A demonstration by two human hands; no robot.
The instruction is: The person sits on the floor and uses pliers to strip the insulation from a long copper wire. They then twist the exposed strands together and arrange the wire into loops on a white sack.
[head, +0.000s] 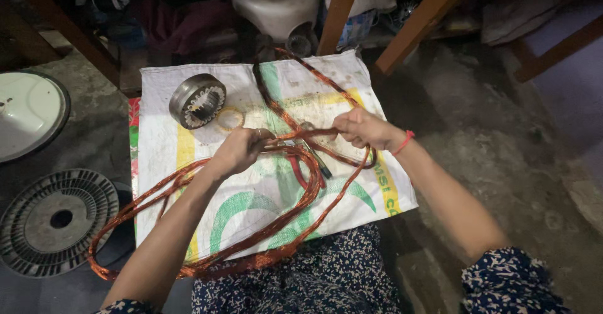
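Both hands, left (242,151) and right (359,127), pinching copper wire bundle (295,135) over woven sack (251,201); stator (197,100) apparently resting on sack.

dim room, grey concrete floor (502,163), wooden furniture legs (418,25) behind

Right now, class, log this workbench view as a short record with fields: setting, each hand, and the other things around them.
Setting: white woven sack spread on a concrete floor
Left hand: gripping a bundle of copper wire loops
Right hand: pinching the same bundle, close to the left hand
On the sack: round metal stator core, small yellowish ring beside it
Left of the sack: grey slotted disc, white round cover
Wrist: red thread band on the right
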